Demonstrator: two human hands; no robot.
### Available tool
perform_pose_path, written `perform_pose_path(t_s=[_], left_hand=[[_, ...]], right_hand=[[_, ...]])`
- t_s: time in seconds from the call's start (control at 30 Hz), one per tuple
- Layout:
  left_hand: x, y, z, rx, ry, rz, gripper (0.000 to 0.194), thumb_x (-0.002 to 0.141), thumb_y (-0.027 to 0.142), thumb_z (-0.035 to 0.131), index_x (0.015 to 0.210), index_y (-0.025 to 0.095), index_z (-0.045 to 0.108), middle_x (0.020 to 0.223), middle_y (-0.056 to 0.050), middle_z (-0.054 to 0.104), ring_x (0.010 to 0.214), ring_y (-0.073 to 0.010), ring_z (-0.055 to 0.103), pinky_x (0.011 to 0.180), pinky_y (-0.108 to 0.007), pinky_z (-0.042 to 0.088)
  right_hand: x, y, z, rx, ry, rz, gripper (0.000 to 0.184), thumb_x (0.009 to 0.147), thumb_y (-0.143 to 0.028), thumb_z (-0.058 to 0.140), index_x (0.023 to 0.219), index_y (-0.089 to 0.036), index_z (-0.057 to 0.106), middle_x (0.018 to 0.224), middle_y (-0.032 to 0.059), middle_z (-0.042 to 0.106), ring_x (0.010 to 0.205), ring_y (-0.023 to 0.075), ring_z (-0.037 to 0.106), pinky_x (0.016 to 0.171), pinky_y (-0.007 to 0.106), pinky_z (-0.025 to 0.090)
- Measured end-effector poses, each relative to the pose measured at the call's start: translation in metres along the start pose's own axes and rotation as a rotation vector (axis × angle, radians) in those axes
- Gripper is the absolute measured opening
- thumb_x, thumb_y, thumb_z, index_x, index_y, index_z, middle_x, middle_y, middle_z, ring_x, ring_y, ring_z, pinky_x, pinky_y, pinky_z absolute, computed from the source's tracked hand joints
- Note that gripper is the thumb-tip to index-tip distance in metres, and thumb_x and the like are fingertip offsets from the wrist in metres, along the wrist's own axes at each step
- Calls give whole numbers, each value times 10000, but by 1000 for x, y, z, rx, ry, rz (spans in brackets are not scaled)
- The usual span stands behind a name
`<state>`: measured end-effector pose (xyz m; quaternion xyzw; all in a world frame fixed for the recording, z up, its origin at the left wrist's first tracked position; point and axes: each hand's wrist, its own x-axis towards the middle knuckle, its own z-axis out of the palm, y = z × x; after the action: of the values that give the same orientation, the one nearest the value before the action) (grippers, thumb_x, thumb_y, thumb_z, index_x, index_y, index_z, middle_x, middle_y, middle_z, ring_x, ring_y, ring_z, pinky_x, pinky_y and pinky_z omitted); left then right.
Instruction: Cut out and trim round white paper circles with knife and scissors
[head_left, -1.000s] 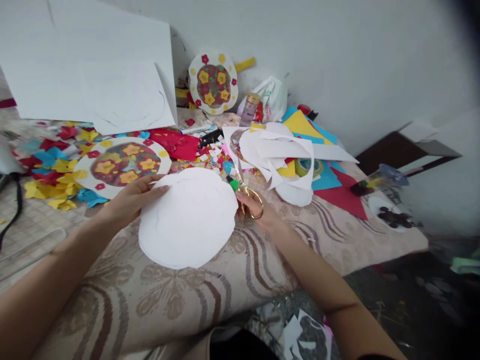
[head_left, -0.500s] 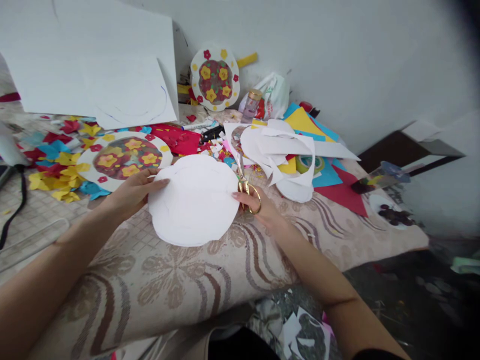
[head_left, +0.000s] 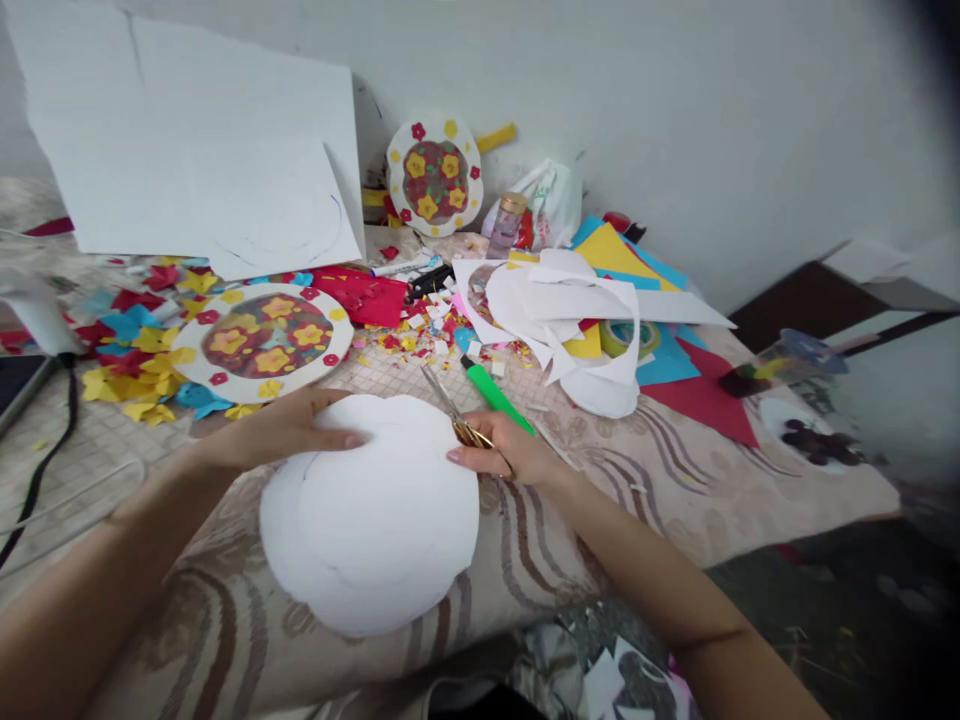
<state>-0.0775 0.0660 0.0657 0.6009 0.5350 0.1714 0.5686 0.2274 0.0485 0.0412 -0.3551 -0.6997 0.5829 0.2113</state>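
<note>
Scalloped paper cutout (head_left: 390, 530) seems light, bendable, best edge-held; left hand (head_left: 304, 435) pinches it there, right hand (head_left: 510, 450) grips scissors (head_left: 466, 431).

Room remains over the bench (head_left: 536, 545) between the white paper (head_left: 375, 520) and right forearm (head_left: 637, 548); green marker (head_left: 495, 392) and paper scraps (head_left: 440, 348) obstruct behind.

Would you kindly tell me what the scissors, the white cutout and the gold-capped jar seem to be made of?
Scissors: probably metal, with silvery blades and shiny golden handles.
White cutout: matte paper or thin card, judging by its dull face and thin cut edge.
Gold-capped jar: glossy, see-through, so glass or clear plastic.
</note>
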Motion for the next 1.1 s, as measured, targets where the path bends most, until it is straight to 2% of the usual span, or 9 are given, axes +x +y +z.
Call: perform_pose_path(t_s=[0.17, 0.33, 0.43, 0.53, 0.63, 0.83, 1.1], left_hand=[[4, -8, 1, -257, 12, -85, 661, 705, 466, 862, 1268, 191, 652, 932, -64, 813, 721, -277, 770, 609, -329, 641], [8, -13, 0, -405, 36, -107, 598, 685, 439, 887, 1178, 181, 668, 969, -113, 807, 736, -301, 779, 627, -365, 658], [8, -11, 3, -430, 103, -96, 602, 668, 435, 897, 1171, 192, 672, 952, -106, 806, 724, -304, 780, 614, -376, 663], [8, -7, 8, -432, 135, -99, 624, 664, 441, 898, 1192, 199, 670, 914, -91, 807, 696, -296, 776, 582, -368, 662], [8, -5, 12, -437, 147, -105, 649, 669, 448, 898, 1222, 208, 659, 924, -88, 808, 732, -302, 780, 596, -370, 667], [10, -8, 14, -420, 171, -106, 687, 680, 458, 895, 1271, 228, 632, 941, -76, 811, 746, -299, 785, 597, -351, 671], [10, -12, 16, -370, 196, -83, 676, 691, 467, 886, 1285, 264, 634, 923, -54, 811, 711, -292, 783, 567, -343, 670]], right_hand=[[-2, -4, 1, -49, 268, -37, 494, 906, -675, 520, 746, -222, 403, 680, -49, 361, 602, 113, 340, 552, 260, 269], [-6, -16, -11, -439, 372, -82, 309, 956, -484, 495, 806, -222, 425, 674, -31, 454, 609, 137, 417, 593, 273, 299], [-6, -25, -16, -689, 386, -42, 269, 937, -439, 528, 811, -217, 442, 685, -8, 526, 630, 155, 478, 602, 280, 297], [-3, -29, -18, -930, 391, 45, 254, 941, -440, 539, 881, -194, 524, 791, 48, 644, 693, 189, 567, 614, 297, 304], [0, -31, -19, -1080, 396, 111, 294, 959, -457, 518, 965, -171, 587, 900, 89, 713, 779, 232, 647, 622, 315, 324], [4, -31, -20, -1179, 353, 177, 378, 980, -502, 470, 1007, -157, 623, 960, 117, 750, 851, 275, 700, 617, 329, 366], [5, -31, -24, -1190, 287, 217, 378, 992, -506, 461, 997, -165, 622, 960, 135, 765, 846, 283, 715, 613, 322, 398]])
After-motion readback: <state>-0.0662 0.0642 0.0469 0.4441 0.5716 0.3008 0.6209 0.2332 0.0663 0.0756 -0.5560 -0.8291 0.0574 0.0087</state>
